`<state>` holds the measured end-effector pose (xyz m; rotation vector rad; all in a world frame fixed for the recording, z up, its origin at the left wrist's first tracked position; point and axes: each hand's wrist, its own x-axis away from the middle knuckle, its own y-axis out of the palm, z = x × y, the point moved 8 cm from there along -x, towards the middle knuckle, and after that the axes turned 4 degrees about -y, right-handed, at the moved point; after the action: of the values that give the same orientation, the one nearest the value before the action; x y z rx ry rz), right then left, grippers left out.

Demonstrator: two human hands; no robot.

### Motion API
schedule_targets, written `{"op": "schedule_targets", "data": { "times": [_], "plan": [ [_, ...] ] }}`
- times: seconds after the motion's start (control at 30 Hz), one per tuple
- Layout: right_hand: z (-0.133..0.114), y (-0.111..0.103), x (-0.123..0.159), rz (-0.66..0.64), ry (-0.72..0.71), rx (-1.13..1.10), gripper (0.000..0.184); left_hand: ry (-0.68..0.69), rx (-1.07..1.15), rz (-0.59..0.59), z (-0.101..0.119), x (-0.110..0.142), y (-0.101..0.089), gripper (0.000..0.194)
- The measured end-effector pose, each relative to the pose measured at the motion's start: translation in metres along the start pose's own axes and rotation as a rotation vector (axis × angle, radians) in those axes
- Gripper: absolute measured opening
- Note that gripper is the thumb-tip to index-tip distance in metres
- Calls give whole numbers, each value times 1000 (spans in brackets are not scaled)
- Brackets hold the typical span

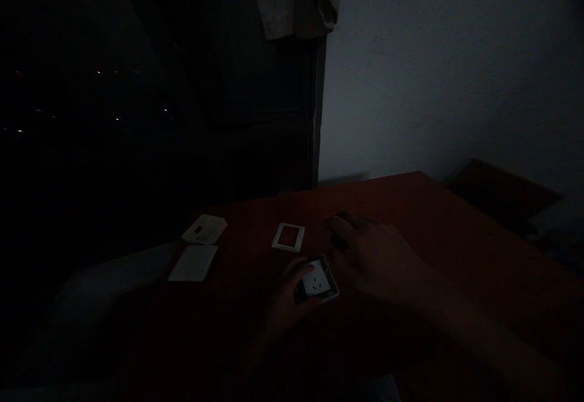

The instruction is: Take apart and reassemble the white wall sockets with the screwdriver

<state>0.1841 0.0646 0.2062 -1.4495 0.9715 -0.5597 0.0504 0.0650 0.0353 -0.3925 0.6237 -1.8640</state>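
Head view, very dim: on the red-brown table (456, 238) lies a white square frame (300, 239), an open ring with tabletop showing through it. Nearer the person than the frame and a little right of it, the left hand (288, 297) grips a socket (316, 279) by its left side, thumb and fingers around it. The socket's white face sits inside a dark surround with a pale rim; it points upward, three slots showing, nearly square, so its long axis is unclear. Right of the frame, the right hand (365, 250) is curled beside the socket; whether it holds something I cannot tell. Left of the frame lie a flat pale plate (194, 263) and an angular pale piece (205, 230). The table's back edge runs behind the frame; broad tabletop spreads rightward from it.
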Motion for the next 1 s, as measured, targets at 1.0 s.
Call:
{"op": "schedule_targets", "data": {
  "times": [1.0],
  "plan": [
    [2,4,-3,-8,-26,-121,23,7,25,8,-6,1,1,55]
  ]
}}
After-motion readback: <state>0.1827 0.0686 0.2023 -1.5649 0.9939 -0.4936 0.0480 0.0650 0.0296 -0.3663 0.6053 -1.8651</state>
